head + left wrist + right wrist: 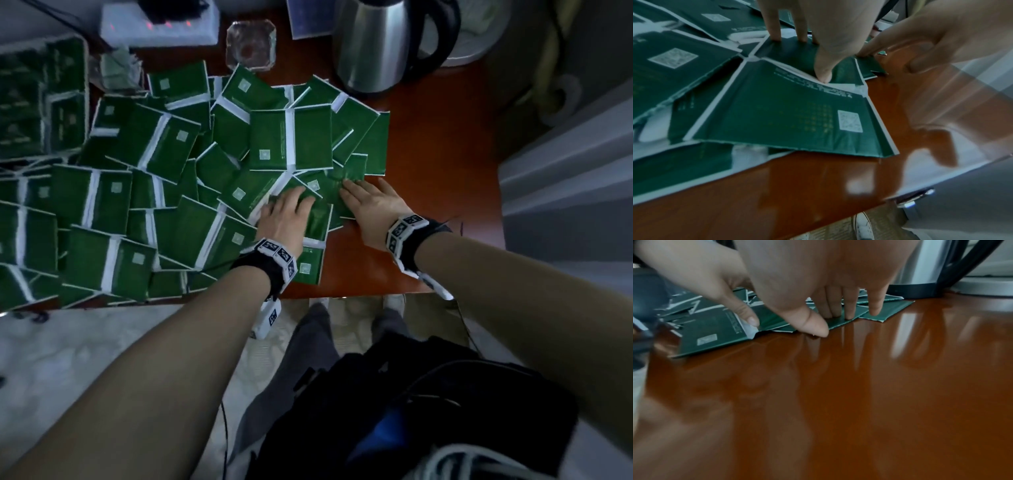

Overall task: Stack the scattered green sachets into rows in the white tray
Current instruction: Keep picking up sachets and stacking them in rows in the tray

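A wide heap of flat, square green sachets (191, 178) with white edges and small white code squares covered most of a glossy reddish-brown wooden table (442, 192), many overlapping at odd angles. At the far left edge of the table sat the white tray (86, 54), already holding green sachets laid in rows, though that corner was blurred.

Both hands rested on the near right edge of the heap, close together but not touching. The left hand (284, 214) lay palm down with fingers spread and nearly straight, fingertips (775, 36) pressing onto a sachet and the thumb pressing the white edge of the sachet in front of it. The right hand (373, 204) also lay palm down, its straight fingers (876, 308) pressing the outermost sachets against the table and its thumb tip touching the bare wood beside them. Neither hand had lifted or closed around a sachet.

Beyond the heap stood a shiny stainless-steel kettle (380, 44) with a black handle, a clear square glass dish (251, 44), and a white power strip (161, 27) with red lights.
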Demonstrator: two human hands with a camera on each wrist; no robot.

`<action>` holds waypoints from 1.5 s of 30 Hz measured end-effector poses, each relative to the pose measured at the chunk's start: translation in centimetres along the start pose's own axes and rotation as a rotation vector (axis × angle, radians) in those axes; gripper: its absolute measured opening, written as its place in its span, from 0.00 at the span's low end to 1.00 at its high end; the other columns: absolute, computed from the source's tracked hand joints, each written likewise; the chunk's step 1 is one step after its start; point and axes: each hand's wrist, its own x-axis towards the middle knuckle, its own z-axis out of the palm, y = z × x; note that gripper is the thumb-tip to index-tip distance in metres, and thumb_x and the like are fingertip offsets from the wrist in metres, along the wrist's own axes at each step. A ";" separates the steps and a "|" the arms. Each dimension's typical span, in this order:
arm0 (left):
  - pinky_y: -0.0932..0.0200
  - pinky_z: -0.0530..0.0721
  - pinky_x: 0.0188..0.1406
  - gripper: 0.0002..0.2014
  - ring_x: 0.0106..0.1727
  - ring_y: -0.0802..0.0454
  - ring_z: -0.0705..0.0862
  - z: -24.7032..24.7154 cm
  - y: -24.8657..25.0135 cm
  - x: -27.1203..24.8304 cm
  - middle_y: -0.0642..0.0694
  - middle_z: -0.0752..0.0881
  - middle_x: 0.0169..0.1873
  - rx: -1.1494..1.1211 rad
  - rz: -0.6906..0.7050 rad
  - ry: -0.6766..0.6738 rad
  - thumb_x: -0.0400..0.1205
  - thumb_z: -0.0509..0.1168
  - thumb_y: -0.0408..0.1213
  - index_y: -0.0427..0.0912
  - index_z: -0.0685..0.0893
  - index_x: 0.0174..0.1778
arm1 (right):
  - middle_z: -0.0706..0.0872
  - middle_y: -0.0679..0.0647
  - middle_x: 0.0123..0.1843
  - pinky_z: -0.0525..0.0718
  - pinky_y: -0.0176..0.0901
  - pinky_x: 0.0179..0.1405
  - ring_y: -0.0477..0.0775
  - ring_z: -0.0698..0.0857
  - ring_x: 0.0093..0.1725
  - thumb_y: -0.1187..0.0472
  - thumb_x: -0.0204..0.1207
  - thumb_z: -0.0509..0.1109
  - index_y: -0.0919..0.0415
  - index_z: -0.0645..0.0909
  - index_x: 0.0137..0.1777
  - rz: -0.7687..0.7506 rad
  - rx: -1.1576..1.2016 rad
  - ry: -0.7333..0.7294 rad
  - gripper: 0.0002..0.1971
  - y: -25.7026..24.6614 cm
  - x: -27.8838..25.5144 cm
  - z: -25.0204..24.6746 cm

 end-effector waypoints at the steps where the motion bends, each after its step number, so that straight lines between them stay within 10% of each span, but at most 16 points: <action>1: 0.39 0.68 0.78 0.43 0.82 0.45 0.63 -0.1 0.5 0.1 0.45 0.60 0.82 -0.001 -0.019 -0.009 0.71 0.73 0.23 0.48 0.65 0.80 | 0.47 0.55 0.89 0.50 0.62 0.85 0.58 0.52 0.87 0.61 0.75 0.66 0.58 0.46 0.88 -0.014 -0.019 -0.003 0.44 0.4 -0.2 -0.1; 5: 0.39 0.71 0.74 0.40 0.78 0.41 0.67 -1.1 2.0 0.5 0.42 0.63 0.79 0.015 -0.096 -0.044 0.71 0.73 0.25 0.46 0.67 0.79 | 0.52 0.56 0.88 0.55 0.62 0.84 0.59 0.57 0.85 0.60 0.76 0.65 0.60 0.51 0.87 -0.048 0.005 -0.026 0.41 1.2 -0.6 -1.0; 8: 0.39 0.73 0.69 0.34 0.73 0.38 0.69 -1.7 2.8 0.8 0.40 0.68 0.73 0.034 -0.148 -0.060 0.74 0.72 0.29 0.44 0.69 0.76 | 0.71 0.61 0.77 0.78 0.55 0.69 0.63 0.73 0.73 0.61 0.81 0.63 0.63 0.68 0.79 -0.036 0.142 0.065 0.26 1.1 0.1 -2.3; 15: 0.40 0.74 0.69 0.40 0.71 0.41 0.71 -2.3 2.1 2.0 0.42 0.70 0.68 -0.036 -0.159 -0.139 0.68 0.77 0.31 0.50 0.68 0.75 | 0.70 0.64 0.72 0.79 0.43 0.56 0.63 0.80 0.64 0.66 0.78 0.71 0.66 0.66 0.72 0.649 0.909 0.199 0.25 0.9 3.7 -4.0; 21: 0.40 0.72 0.69 0.38 0.72 0.40 0.69 -2.0 1.6 1.8 0.41 0.69 0.69 -0.070 -0.139 -0.121 0.68 0.73 0.27 0.49 0.69 0.74 | 0.78 0.62 0.66 0.80 0.44 0.49 0.59 0.80 0.53 0.65 0.77 0.73 0.64 0.61 0.72 0.799 1.050 0.226 0.29 0.1 5.4 -3.7; 30: 0.39 0.73 0.66 0.36 0.66 0.39 0.74 -2.8 1.3 2.3 0.39 0.75 0.63 0.019 -0.157 -0.150 0.70 0.80 0.43 0.42 0.72 0.70 | 0.79 0.59 0.53 0.89 0.61 0.51 0.64 0.85 0.50 0.69 0.75 0.66 0.61 0.63 0.67 0.718 0.960 0.200 0.23 1.9 3.8 -3.7; 35: 0.38 0.70 0.67 0.33 0.68 0.40 0.75 -4.0 1.8 2.8 0.39 0.77 0.64 0.088 -0.187 -0.256 0.74 0.77 0.50 0.41 0.75 0.71 | 0.78 0.59 0.45 0.86 0.54 0.37 0.63 0.83 0.42 0.73 0.73 0.65 0.60 0.63 0.64 0.574 0.787 0.215 0.22 5.8 1.2 -3.7; 45: 0.44 0.86 0.56 0.25 0.61 0.36 0.85 -5.9 7.3 3.5 0.39 0.84 0.65 -0.018 -0.155 -0.306 0.81 0.71 0.46 0.45 0.75 0.74 | 0.79 0.60 0.44 0.88 0.55 0.38 0.62 0.83 0.43 0.74 0.75 0.67 0.58 0.53 0.84 0.243 0.242 0.037 0.40 11.4 -4.0 -4.3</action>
